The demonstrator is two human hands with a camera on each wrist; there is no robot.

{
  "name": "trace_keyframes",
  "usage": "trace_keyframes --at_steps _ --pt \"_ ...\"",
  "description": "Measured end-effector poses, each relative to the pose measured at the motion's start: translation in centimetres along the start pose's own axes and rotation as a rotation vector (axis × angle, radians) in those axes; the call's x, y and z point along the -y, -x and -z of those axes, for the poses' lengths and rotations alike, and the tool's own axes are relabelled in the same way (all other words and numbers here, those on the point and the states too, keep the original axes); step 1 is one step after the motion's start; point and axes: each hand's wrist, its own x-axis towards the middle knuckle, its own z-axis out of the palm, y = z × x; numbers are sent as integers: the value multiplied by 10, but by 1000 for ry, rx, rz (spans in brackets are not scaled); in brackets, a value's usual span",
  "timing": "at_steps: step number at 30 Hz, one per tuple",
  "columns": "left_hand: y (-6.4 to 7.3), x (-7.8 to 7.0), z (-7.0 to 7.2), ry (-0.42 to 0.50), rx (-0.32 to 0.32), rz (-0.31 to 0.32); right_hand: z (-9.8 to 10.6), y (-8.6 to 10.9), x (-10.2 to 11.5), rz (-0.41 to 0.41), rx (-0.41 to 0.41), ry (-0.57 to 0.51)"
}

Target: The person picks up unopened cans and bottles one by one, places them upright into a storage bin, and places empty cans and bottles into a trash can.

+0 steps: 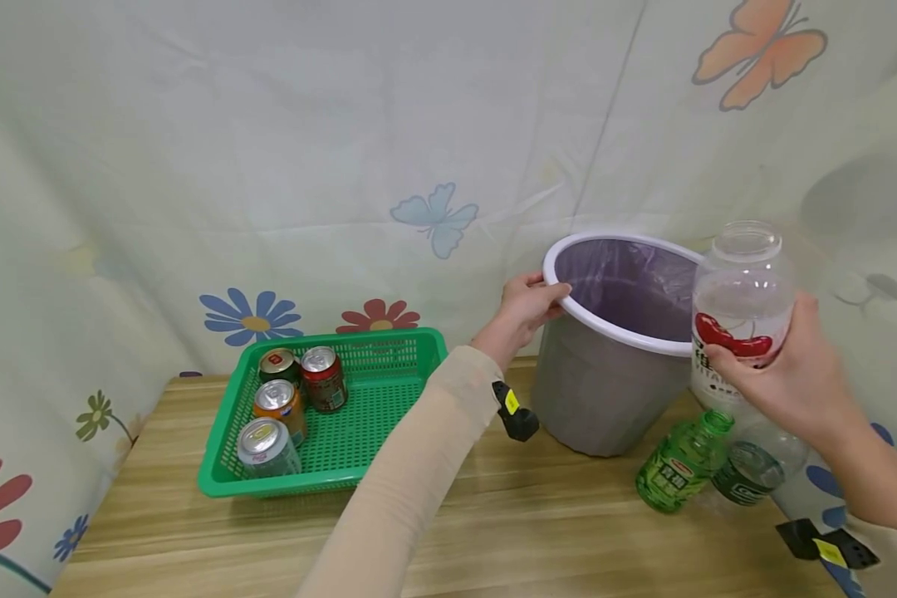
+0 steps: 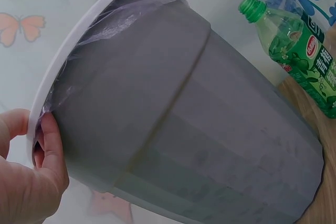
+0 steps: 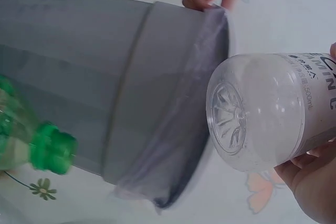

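Observation:
My left hand (image 1: 526, 311) pinches the white rim of a grey trash can (image 1: 605, 386), thumb over the edge and fingers beneath. A thin purple bag (image 2: 113, 22) lines the can and folds out under its rim. In my right hand (image 1: 815, 382) is a clear plastic bottle (image 1: 743, 316) with a cherry label, gripped round its middle and upright beside the can's right rim. Its mouth shows no cap. Below it on the table stand a green plastic bottle (image 1: 680, 465) and a clear bottle with a dark green label (image 1: 751, 469).
A green plastic basket (image 1: 374, 432) sits on the left of the wooden table (image 1: 493, 531). Several drink cans stand in its left part, among them an orange can (image 1: 280, 407) and a red can (image 1: 323, 380). A flower-and-butterfly curtain (image 1: 344, 208) hangs behind.

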Motion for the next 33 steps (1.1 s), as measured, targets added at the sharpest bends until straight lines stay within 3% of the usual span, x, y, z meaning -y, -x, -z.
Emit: trace_keyframes --at_steps 8,20,33 --pt "0 1 0 2 3 1 10 -16 5 -14 -32 84" --pt "1 -1 0 3 9 3 19 -42 0 10 -38 52" --pt "0 -1 1 -1 9 5 16 -72 0 -15 61 90"
